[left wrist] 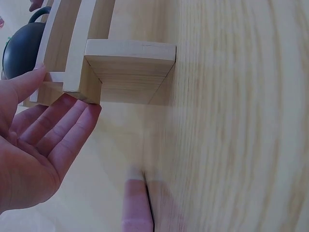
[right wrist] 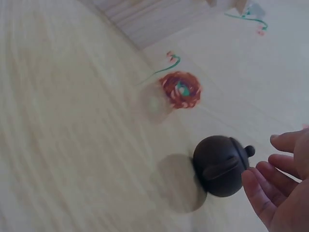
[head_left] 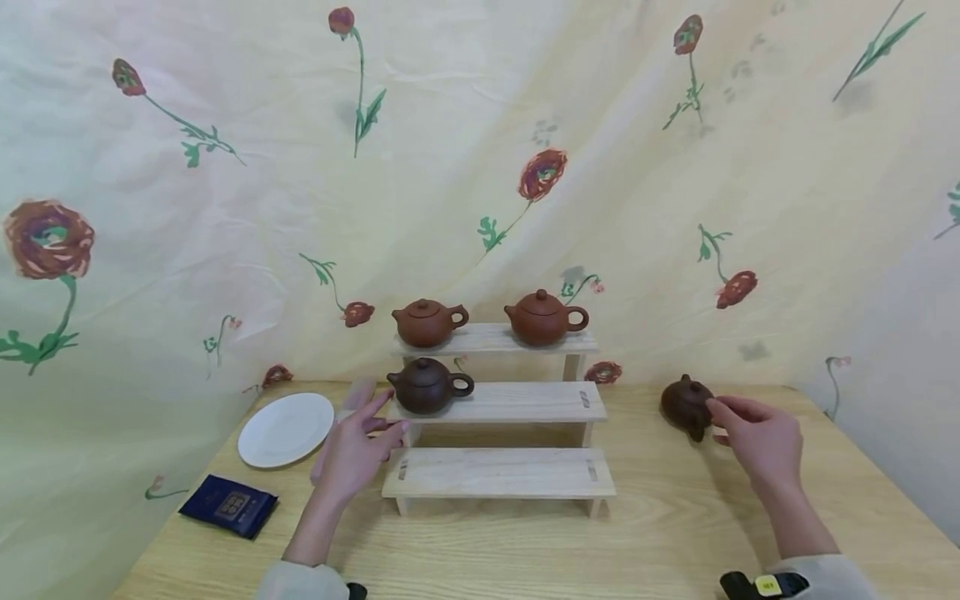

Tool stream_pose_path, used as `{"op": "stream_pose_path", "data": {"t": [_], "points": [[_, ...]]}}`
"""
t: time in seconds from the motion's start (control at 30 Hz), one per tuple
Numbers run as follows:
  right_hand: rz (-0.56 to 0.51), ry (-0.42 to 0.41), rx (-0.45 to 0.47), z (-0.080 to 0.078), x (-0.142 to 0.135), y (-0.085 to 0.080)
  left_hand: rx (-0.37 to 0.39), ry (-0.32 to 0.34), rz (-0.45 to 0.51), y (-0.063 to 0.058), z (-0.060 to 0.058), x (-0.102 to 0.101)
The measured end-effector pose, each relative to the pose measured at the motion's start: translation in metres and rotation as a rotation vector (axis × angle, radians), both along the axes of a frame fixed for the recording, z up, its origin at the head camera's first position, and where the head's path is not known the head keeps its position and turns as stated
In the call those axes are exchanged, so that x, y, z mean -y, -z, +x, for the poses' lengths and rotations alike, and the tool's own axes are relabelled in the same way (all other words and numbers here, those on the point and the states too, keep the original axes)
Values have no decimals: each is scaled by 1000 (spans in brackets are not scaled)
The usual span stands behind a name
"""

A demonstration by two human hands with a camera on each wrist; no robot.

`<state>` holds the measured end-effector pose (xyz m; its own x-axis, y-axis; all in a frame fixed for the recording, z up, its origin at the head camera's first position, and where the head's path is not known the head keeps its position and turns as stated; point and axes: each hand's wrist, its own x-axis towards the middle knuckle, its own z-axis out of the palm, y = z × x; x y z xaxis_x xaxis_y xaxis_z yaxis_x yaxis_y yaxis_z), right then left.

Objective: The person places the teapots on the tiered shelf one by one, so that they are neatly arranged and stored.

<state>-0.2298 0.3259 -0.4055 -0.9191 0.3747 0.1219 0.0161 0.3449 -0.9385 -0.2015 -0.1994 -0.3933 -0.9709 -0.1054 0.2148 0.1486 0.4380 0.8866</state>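
Observation:
My left hand (head_left: pixel 360 446) is at the left end of the wooden tiered stand (head_left: pixel 498 473), fingers spread. Its thumb meets the middle shelf's edge in the left wrist view, the other fingers beside the stand's end. Just beyond, a dark brown teapot (head_left: pixel 424 387) stands on that shelf, handle to the right. On the table's right side is a second dark teapot (head_left: pixel 685 406), seen with its lid knob up in the right wrist view (right wrist: pixel 219 166). My right hand (head_left: pixel 757 433) is beside it, fingertips right at its side, thumb apart from the knob.
Two reddish-brown teapots (head_left: pixel 424 323) (head_left: pixel 543 318) stand on the top shelf. Left of the stand are a white plate (head_left: pixel 287 430), a dark blue packet (head_left: pixel 229 505) and a pinkish long object (head_left: pixel 322 462), partly behind my left hand. A flowered cloth (head_left: pixel 450 167) hangs behind the table.

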Motion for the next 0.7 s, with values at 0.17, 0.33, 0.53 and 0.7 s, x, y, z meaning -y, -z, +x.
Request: {"op": "stream_pose_path", "data": {"t": [0.17, 0.33, 0.53, 0.7], "points": [[144, 31, 98, -1, -4, 12, 1, -1, -6, -1, 0, -1], [262, 20, 192, -3, -3, 20, 12, 0, -2, 0, 0, -1], [215, 2, 186, -5, 1, 24, 27, -5, -4, 0, 0, 0], [233, -11, 197, -5, 2, 22, 24, -3, -14, 1, -1, 1]]}}
